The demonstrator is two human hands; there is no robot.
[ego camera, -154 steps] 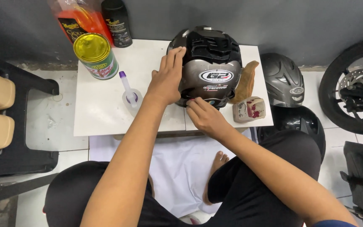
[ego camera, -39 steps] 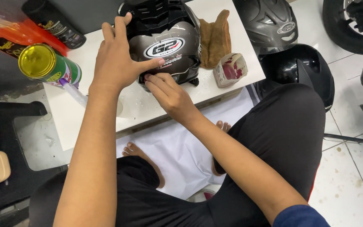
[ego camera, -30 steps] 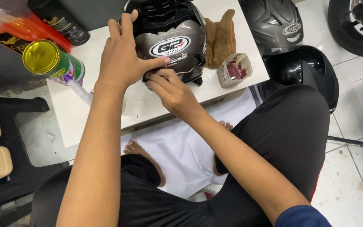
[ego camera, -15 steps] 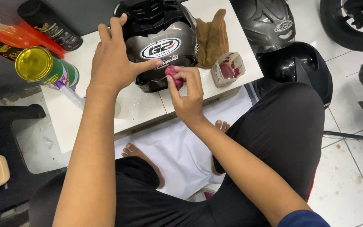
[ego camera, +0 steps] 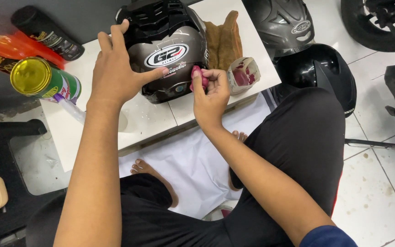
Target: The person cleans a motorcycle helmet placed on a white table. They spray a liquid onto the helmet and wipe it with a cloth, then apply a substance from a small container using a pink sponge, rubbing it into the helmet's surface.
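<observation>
On the white tabletop (ego camera: 92, 151), the grey-and-black helmet (ego camera: 168, 50) sits steadied by the left hand (ego camera: 115, 75), spread flat and open. Right hand (ego camera: 209, 93) pinches a pink pad (ego camera: 197, 77) at the lower shell; red compound from the small open tub (ego camera: 243, 75) could smear onto the brown cloth (ego camera: 222, 39) if the helmet shifts.

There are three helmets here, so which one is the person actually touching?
The grey and black helmet on the white table: the left hand rests on it. The other two, a grey helmet and a glossy black helmet, sit untouched on the floor.
</observation>
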